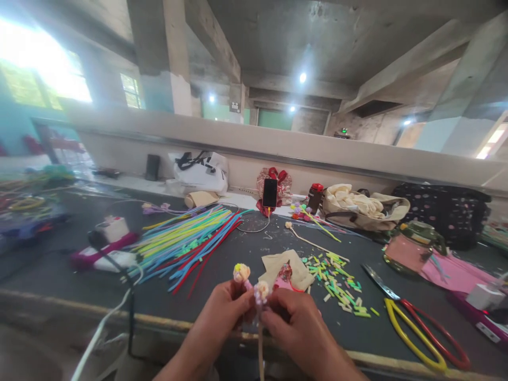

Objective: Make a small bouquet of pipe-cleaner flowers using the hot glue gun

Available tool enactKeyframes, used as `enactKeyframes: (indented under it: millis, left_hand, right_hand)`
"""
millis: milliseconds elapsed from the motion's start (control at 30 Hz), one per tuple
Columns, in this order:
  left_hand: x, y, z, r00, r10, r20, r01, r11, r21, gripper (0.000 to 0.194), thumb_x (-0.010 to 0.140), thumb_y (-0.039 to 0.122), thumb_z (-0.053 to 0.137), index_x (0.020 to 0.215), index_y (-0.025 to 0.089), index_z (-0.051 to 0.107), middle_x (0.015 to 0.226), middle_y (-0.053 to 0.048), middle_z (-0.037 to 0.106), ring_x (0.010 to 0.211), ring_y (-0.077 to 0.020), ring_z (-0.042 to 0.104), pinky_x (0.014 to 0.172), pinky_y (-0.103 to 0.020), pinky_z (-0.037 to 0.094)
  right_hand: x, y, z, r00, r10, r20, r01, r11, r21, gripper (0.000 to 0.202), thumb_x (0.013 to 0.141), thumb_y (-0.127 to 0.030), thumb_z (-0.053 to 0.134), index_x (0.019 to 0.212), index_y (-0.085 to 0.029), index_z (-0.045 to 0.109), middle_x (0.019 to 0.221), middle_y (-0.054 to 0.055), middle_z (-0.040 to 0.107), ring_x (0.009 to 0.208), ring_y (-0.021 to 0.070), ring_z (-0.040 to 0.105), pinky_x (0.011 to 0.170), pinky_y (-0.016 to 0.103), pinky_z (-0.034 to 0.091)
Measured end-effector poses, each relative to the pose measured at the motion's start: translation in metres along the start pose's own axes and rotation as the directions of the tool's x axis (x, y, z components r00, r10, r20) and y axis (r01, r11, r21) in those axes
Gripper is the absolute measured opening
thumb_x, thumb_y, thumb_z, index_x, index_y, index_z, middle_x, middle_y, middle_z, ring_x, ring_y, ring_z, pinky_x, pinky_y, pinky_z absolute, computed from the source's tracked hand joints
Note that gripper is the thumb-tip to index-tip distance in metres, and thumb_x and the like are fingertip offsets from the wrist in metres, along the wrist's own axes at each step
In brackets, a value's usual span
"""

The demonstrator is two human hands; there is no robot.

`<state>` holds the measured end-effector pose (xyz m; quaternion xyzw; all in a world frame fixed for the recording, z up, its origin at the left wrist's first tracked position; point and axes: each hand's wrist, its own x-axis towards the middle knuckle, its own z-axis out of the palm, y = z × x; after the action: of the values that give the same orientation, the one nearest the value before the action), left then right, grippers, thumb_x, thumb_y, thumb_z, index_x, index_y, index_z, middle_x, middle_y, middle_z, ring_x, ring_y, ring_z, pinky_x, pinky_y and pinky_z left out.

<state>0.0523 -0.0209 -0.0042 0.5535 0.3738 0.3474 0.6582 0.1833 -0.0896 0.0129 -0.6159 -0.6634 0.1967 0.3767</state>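
Note:
Near the front edge of the table, my left hand [226,307] pinches a small craft flower [241,272] with a peach and yellow head. Close beside it, my right hand [293,317] has its fingers closed on another craft flower [262,291], peach in the middle and pale purple around. A beige stem [261,346] hangs down below this second flower. The two heads sit side by side, nearly touching; my fingers hide their undersides. Behind my right hand lies a beige cloth or paper square [272,264] with a red and pink item [284,272] on it.
Long coloured strips [194,238] spread at left; short cut pieces [337,283] lie scattered at right. Scissors [397,309] with yellow and red handles lie further right, near a pink jar [408,248]. A phone [270,191] stands at the back, its cable attached. A power strip [103,256] sits left.

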Motion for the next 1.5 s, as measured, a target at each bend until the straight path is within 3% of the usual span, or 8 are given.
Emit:
enactKeyframes:
  millis: [200,333,467,567,733,933,1200,1500]
  left_hand:
    - [-0.002,0.006,0.005,0.999,0.043,-0.033,-0.048,0.988,-0.145,0.035,0.057,0.046,0.064,0.052,0.014,0.050,0.039,0.008,0.040,0.034,-0.0035,0.029,0.035,-0.017,0.019]
    - [0.000,0.002,0.003,0.998,0.010,-0.054,-0.019,0.984,-0.178,0.029,0.061,0.038,0.065,0.054,0.014,0.050,0.041,0.007,0.043,0.035,-0.0032,0.033,0.034,-0.015,0.024]
    - [-0.003,0.000,0.000,0.999,-0.038,0.004,0.038,0.947,-0.320,0.027,0.068,0.039,0.060,0.061,0.014,0.054,0.047,0.004,0.051,0.039,-0.0047,0.043,0.034,-0.013,0.030]
    - [-0.008,0.000,-0.001,0.995,-0.070,0.072,0.094,0.903,-0.420,0.024,0.069,0.036,0.060,0.071,0.013,0.059,0.053,0.002,0.054,0.044,-0.0054,0.048,0.035,-0.012,0.033]
    - [-0.009,-0.008,0.004,0.993,-0.073,0.097,0.112,0.866,-0.487,0.020,0.063,0.021,0.068,0.079,0.012,0.062,0.053,0.003,0.055,0.042,-0.0033,0.048,0.036,-0.010,0.034]
    - [-0.005,-0.018,0.010,0.996,-0.074,0.051,0.090,0.825,-0.558,0.016,0.066,0.027,0.065,0.066,0.012,0.059,0.050,0.003,0.052,0.040,-0.0031,0.045,0.035,-0.011,0.032]
    - [-0.010,-0.018,0.011,0.994,-0.055,0.094,0.097,0.840,-0.534,0.021,0.067,0.032,0.063,0.065,0.011,0.058,0.048,0.004,0.047,0.038,-0.0021,0.038,0.035,-0.012,0.026]
    - [-0.005,-0.013,0.003,0.998,-0.057,-0.026,0.039,0.888,-0.458,0.022,0.064,0.033,0.066,0.065,0.012,0.060,0.049,0.004,0.049,0.041,-0.0038,0.038,0.039,-0.015,0.025]
  right_hand:
    - [0.007,-0.002,0.008,0.997,0.070,0.020,-0.072,0.977,0.203,0.016,0.071,-0.021,0.050,0.064,-0.013,0.062,0.051,-0.004,0.047,0.050,0.0085,0.039,0.046,0.019,0.028]
    - [0.014,0.003,0.014,0.993,0.101,0.053,-0.114,0.895,0.430,0.019,0.071,-0.027,0.053,0.060,-0.013,0.059,0.054,-0.003,0.048,0.051,0.0085,0.037,0.049,0.020,0.029]
    - [0.021,0.011,0.014,0.967,0.194,0.167,-0.256,0.756,0.603,0.022,0.065,-0.031,0.059,0.054,-0.013,0.055,0.046,-0.006,0.040,0.043,0.0052,0.027,0.042,0.019,0.020]
    - [0.023,0.013,0.011,0.956,0.229,0.183,-0.293,0.728,0.620,0.022,0.064,-0.031,0.060,0.054,-0.012,0.054,0.045,-0.006,0.039,0.041,0.0046,0.024,0.041,0.019,0.019]
    - [0.022,0.011,0.009,0.975,0.172,0.141,-0.221,0.810,0.543,0.021,0.067,-0.028,0.057,0.053,-0.013,0.053,0.050,-0.003,0.048,0.048,0.0075,0.037,0.048,0.020,0.029]
    - [0.017,0.007,0.011,0.992,0.100,-0.074,-0.084,0.978,0.191,0.019,0.069,-0.024,0.050,0.052,-0.015,0.048,0.047,-0.006,0.041,0.046,0.0078,0.035,0.046,0.019,0.028]
    - [0.007,0.002,0.013,0.991,0.000,-0.137,-0.010,0.998,-0.068,0.019,0.071,-0.023,0.049,0.056,-0.015,0.055,0.048,-0.002,0.050,0.046,0.0093,0.044,0.045,0.018,0.031]
    - [0.007,0.009,0.009,0.993,-0.061,-0.101,0.048,0.991,-0.128,0.019,0.070,-0.024,0.050,0.054,-0.015,0.055,0.044,-0.003,0.048,0.041,0.0084,0.042,0.040,0.017,0.029]
